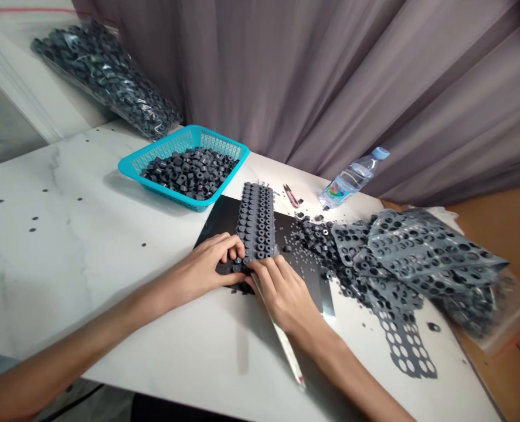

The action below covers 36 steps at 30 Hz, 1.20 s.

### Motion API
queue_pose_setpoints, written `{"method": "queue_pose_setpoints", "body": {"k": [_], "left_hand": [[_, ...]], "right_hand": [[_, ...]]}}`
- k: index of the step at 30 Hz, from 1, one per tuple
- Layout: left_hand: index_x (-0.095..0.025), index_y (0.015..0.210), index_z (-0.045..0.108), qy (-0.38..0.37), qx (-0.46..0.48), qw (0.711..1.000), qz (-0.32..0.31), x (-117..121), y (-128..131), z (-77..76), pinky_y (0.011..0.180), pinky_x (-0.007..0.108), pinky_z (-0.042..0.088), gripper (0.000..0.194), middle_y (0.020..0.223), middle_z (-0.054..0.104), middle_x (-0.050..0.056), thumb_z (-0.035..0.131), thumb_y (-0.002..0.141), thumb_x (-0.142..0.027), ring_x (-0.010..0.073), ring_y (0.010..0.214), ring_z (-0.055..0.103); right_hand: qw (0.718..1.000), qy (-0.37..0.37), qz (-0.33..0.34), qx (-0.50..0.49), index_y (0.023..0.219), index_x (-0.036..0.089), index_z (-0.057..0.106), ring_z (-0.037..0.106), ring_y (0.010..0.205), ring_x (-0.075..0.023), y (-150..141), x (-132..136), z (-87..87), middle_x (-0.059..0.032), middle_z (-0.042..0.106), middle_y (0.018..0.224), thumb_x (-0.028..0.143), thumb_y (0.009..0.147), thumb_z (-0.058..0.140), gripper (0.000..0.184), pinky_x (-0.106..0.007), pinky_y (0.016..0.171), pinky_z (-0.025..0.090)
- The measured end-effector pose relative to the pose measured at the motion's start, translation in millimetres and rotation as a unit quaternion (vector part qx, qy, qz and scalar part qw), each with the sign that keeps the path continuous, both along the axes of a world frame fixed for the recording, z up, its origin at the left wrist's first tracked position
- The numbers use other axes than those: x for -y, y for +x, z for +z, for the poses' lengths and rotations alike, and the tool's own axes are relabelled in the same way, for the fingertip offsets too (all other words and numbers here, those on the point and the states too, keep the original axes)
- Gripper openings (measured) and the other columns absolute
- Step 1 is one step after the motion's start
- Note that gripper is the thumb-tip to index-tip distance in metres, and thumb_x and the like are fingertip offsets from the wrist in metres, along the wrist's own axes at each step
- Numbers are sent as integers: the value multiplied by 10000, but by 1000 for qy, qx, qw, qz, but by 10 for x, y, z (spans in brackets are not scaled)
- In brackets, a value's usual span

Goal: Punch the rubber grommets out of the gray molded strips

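Left hand (207, 264) & right hand (281, 287) pinching near end of rubber sheet (256, 221) w/ moulded rings: prob. light, floppy; best gripped at edge.

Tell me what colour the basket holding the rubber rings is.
Turquoise basket, seen in the head view.

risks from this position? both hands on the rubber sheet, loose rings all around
1. Loose rings lie scattered on the black mat beside the rubber sheet; a sweep of the right hand could likely knock some off the table.
2. Both the left hand and the right press at the sheet's near end only; the far end might lift or shift.
3. The water bottle lies on its side near the parts and might roll.
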<state>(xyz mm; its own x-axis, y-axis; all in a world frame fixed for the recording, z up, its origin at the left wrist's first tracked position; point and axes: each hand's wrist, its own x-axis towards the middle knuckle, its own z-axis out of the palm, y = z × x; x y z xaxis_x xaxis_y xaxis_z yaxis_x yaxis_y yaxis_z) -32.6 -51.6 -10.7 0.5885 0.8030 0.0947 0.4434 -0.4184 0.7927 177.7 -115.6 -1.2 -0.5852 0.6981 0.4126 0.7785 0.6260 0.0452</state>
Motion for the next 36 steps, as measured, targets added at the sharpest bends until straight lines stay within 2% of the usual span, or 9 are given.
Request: {"method": "queue_pose_setpoints", "body": {"k": [5,9,14,18,23,30,33,36], "left_hand": [[-244,1032,568,-1,1,1000,15,53,2,50,846,333,449,229,963,551,-6,718,885,-337,190,902,531],[-242,1032,564,-2,-5,1000,-1,54,-1,83,838,333,448,198,991,564,-1,698,895,-292,193,917,531],[-242,1044,567,-9,-10,1000,-6,30,-10,80,846,331,449,205,1009,572,-3,703,905,-305,189,917,529],[-238,1039,566,-7,-15,1000,-7,32,-10,91,835,331,453,201,1002,573,-4,698,902,-304,187,899,527],[-234,1036,575,-10,-16,1000,-2,26,-11,70,823,337,456,198,1001,574,1,695,894,-301,188,894,527],[-238,1028,563,-1,-7,1000,-5,10,-3,15,832,344,456,216,1003,579,7,703,881,-312,200,916,534],[-241,1030,559,2,-10,1000,-5,10,-2,24,840,358,455,239,1000,582,15,707,890,-367,216,936,540],[-246,1046,555,-1,-16,1000,-11,25,-8,43,859,363,457,242,1020,580,16,697,907,-385,216,944,543]], "right_hand": [[997,-27,-56,-53,1204,103,589,596,861,-270,-79,72,-54,-144,668,995,186,1052,491,198,-399,758,544],[987,-80,-9,-138,1194,176,606,634,874,-228,21,59,-34,-98,687,976,250,1060,513,180,-345,768,568],[962,-114,31,-244,1061,209,639,624,752,-174,171,17,-1,-42,700,876,263,1004,635,78,-285,694,545],[963,-139,49,-227,1009,211,651,639,792,-185,160,7,21,-51,730,900,265,1010,624,60,-300,729,546],[968,-141,36,-204,1019,205,651,637,820,-187,139,15,30,-52,726,905,249,1025,597,69,-305,747,551],[995,-66,12,-70,1209,150,608,602,863,-237,40,40,-47,-107,696,983,218,1059,506,193,-367,763,548],[996,-40,-40,-65,1240,131,568,577,895,-261,-7,35,-69,-137,664,1011,201,1068,458,215,-396,772,540],[985,-9,-134,-106,1265,109,526,566,949,-280,110,12,-12,-166,630,1043,221,1074,439,238,-416,793,534]]}}
